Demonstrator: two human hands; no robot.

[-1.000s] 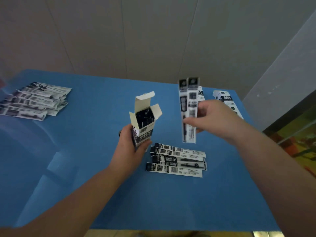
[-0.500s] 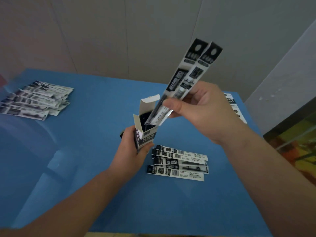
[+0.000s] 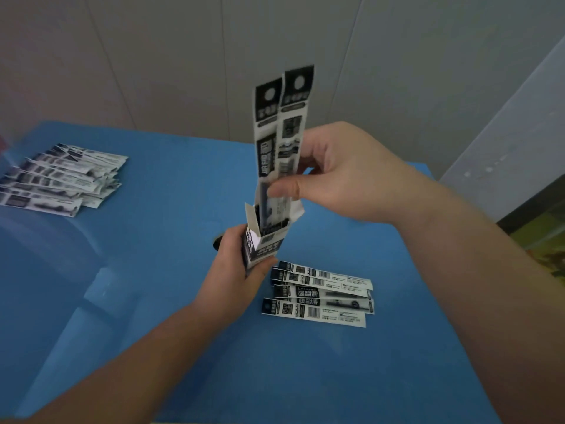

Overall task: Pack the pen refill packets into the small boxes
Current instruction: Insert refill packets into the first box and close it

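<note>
Blue table (image 3: 153,301) below me: my left hand (image 3: 235,270) grips the small open box (image 3: 264,240) upright, my right hand (image 3: 342,179) pinches two refill packets (image 3: 282,133), lower ends inside it. Loose packets (image 3: 318,293) lie just beside; another pile (image 3: 58,175) sits far left.

Plain indoor packing station, likely a small workroom: a blue desk (image 3: 153,270) set against a bare panelled wall (image 3: 183,56), with batches of retail-packaged refill packets (image 3: 58,179) laid out in stacks.
</note>
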